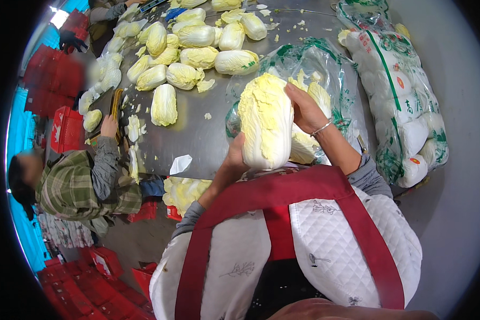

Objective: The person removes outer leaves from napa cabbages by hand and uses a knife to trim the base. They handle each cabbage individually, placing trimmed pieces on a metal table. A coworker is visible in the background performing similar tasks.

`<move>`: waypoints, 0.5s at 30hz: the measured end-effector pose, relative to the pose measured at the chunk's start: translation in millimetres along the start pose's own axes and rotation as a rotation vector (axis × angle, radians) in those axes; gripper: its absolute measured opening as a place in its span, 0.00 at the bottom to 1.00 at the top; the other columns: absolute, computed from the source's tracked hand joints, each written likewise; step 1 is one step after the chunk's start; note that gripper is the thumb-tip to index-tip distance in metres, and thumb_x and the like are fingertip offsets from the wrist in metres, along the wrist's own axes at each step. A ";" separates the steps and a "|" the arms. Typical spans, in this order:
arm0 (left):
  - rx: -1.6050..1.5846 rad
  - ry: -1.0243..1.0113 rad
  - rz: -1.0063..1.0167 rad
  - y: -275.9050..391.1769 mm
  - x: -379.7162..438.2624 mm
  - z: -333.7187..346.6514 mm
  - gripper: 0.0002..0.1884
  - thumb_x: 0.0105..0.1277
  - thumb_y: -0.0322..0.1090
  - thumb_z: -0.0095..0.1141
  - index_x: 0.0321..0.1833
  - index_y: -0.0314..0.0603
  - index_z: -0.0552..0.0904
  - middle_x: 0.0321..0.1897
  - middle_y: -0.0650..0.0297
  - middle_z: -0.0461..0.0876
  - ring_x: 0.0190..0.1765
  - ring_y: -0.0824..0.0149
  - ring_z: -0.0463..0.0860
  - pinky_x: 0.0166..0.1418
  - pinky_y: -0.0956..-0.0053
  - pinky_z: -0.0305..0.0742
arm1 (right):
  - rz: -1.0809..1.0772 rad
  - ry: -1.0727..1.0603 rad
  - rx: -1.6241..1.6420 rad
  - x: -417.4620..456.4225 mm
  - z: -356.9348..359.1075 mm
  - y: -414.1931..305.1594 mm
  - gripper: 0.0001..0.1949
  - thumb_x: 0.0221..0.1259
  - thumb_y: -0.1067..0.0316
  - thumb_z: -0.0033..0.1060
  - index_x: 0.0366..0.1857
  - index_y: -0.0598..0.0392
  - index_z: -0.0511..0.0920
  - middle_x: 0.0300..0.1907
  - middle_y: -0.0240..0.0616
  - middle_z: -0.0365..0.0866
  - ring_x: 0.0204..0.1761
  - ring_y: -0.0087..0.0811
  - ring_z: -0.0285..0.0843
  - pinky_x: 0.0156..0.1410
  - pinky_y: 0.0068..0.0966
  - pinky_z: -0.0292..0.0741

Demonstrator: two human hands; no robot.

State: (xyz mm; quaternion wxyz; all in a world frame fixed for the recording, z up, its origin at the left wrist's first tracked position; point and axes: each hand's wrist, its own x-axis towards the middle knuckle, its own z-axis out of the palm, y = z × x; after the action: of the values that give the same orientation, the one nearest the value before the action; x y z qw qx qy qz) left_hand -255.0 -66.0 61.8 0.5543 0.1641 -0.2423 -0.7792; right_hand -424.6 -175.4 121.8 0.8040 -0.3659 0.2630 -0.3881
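Note:
A large napa cabbage [266, 120], with pale yellow leaves and a white base, is held up between my two hands above the table's front edge. My left hand [236, 152] grips its lower left side. Around its upper right side curls my right hand [306, 108], with a bracelet at the wrist. Beneath and behind it, an opened clear plastic bag [340, 76] with green print lies on the metal table [200, 140] and holds more cabbages [319, 97]. The held cabbage hides part of this bag.
Several trimmed cabbages [198, 58] lie across the table's far left, among leaf scraps [133, 128]. A full bag of wrapped cabbages [404, 100] stands at the right by a grey wall [460, 120]. A co-worker [88, 184] is at the left edge, near red crates [68, 128].

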 end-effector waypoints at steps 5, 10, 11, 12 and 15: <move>0.012 0.083 -0.060 -2.4 -4.8 -9.0 0.42 0.60 0.58 0.49 0.70 0.36 0.53 0.67 0.51 0.60 0.67 0.52 0.63 0.70 0.57 0.55 | -0.070 0.102 -0.203 -4.0 -4.7 -9.4 0.16 0.59 0.65 0.60 0.49 0.60 0.76 0.41 0.33 0.80 0.40 0.20 0.76 0.46 0.18 0.72; 0.072 0.073 -0.078 -0.4 -3.1 -11.6 0.42 0.59 0.55 0.51 0.69 0.34 0.54 0.66 0.49 0.62 0.66 0.51 0.64 0.70 0.58 0.57 | -0.127 0.110 -0.350 -2.7 -18.9 -13.6 0.19 0.57 0.62 0.63 0.49 0.61 0.77 0.39 0.33 0.81 0.37 0.19 0.74 0.40 0.16 0.70; 0.113 0.058 -0.069 1.1 -4.1 -10.0 0.42 0.59 0.55 0.50 0.69 0.33 0.54 0.65 0.49 0.62 0.65 0.51 0.65 0.69 0.58 0.57 | -0.095 0.081 -0.411 -2.6 -18.2 -15.0 0.19 0.58 0.61 0.62 0.50 0.61 0.76 0.39 0.33 0.80 0.36 0.18 0.74 0.38 0.15 0.70; 0.153 0.042 -0.059 2.2 -5.5 -6.6 0.42 0.59 0.55 0.50 0.69 0.32 0.55 0.65 0.49 0.63 0.65 0.51 0.65 0.69 0.59 0.58 | -0.063 0.052 -0.474 -2.8 -16.0 -18.7 0.19 0.58 0.61 0.61 0.51 0.61 0.75 0.40 0.32 0.80 0.36 0.18 0.74 0.37 0.15 0.69; 0.213 0.055 -0.090 6.8 -6.4 4.2 0.41 0.61 0.56 0.45 0.68 0.30 0.55 0.64 0.49 0.64 0.64 0.51 0.66 0.69 0.60 0.59 | 0.043 -0.040 -0.499 -5.1 -8.5 -27.5 0.22 0.57 0.58 0.63 0.51 0.62 0.75 0.39 0.33 0.80 0.35 0.17 0.74 0.37 0.14 0.70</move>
State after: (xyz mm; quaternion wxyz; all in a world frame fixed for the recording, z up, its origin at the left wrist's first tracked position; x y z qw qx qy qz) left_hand -249.8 -60.9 69.0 0.5046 0.2539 -0.3009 -0.7684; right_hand -445.3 -186.3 139.2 0.7020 -0.5548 0.3424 -0.2867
